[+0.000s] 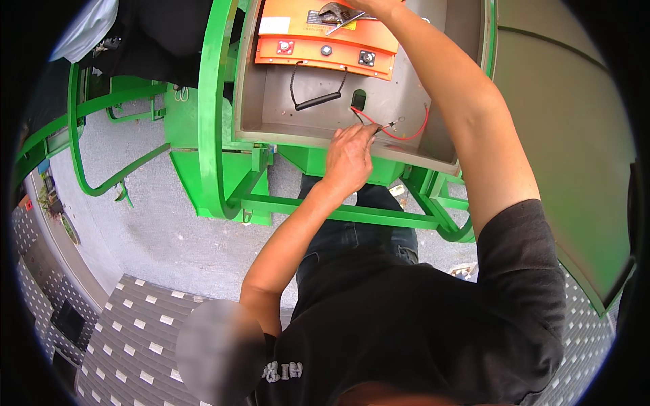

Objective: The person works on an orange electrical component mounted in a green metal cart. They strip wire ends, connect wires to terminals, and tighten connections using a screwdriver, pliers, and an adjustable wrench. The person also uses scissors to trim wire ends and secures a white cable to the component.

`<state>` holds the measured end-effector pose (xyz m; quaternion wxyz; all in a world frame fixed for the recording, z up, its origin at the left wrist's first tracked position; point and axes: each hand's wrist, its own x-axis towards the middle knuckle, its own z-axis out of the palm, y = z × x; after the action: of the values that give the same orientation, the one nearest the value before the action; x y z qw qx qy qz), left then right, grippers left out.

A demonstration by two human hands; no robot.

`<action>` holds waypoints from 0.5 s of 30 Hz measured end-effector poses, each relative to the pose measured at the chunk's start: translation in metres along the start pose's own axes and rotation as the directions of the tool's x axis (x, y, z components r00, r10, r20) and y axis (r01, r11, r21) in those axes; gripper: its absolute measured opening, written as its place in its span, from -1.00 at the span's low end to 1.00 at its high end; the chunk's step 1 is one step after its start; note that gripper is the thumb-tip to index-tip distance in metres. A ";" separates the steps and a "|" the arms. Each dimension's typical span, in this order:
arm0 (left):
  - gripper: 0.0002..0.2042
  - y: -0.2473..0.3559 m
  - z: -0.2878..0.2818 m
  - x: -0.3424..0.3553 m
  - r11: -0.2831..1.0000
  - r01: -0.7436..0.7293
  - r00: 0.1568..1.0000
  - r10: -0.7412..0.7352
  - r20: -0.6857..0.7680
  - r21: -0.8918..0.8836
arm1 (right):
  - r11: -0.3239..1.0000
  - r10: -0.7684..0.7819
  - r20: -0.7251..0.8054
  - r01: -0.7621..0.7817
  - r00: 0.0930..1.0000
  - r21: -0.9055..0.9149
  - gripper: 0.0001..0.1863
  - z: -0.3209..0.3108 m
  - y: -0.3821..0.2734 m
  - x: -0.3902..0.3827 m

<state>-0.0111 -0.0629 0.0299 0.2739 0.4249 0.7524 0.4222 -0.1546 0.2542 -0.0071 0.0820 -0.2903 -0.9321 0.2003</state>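
A grey metal tray (277,111) with raised walls carried everything. An orange box (328,38) sat at its far side, toward the left. The box's black handle (317,101) hung from two cords on the near side, over the tray's floor. Right of that was a dark rounded opening (359,100), and a red wire (409,138) curved from there toward the right wall.

Patterned paving (139,338) suggests an outdoor work area.
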 end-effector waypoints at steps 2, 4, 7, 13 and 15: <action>-0.73 -0.003 -0.002 -0.002 0.999 -0.036 0.999 0.036 -0.004 -0.036 | 0.998 0.035 0.004 -0.034 0.999 -0.052 -0.70 0.003 -0.003 0.003; -0.72 -0.008 -0.003 -0.001 0.996 -0.063 0.998 0.064 0.000 -0.060 | 0.996 0.011 0.009 -0.010 1.000 -0.087 -0.68 -0.004 -0.006 0.000; -0.73 -0.014 -0.004 -0.006 0.993 -0.064 0.998 0.067 0.019 -0.101 | 0.990 -0.069 -0.262 0.098 0.963 0.100 -0.67 -0.036 -0.003 -0.013; -0.85 -0.037 -0.015 -0.009 0.982 0.011 0.999 -0.021 -0.049 -0.190 | 0.940 0.323 -0.471 -0.222 0.821 0.258 -0.66 -0.176 0.074 -0.121; -0.86 -0.042 -0.018 -0.009 0.985 -0.045 0.997 0.034 -0.065 -0.168 | 0.878 0.391 -0.579 -0.101 0.716 0.468 -0.69 -0.208 0.098 -0.166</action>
<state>-0.0379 -0.0898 0.0024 0.2773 0.4016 0.7133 0.5031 0.0867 0.3003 0.1345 0.4343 -0.4427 -0.7321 0.2819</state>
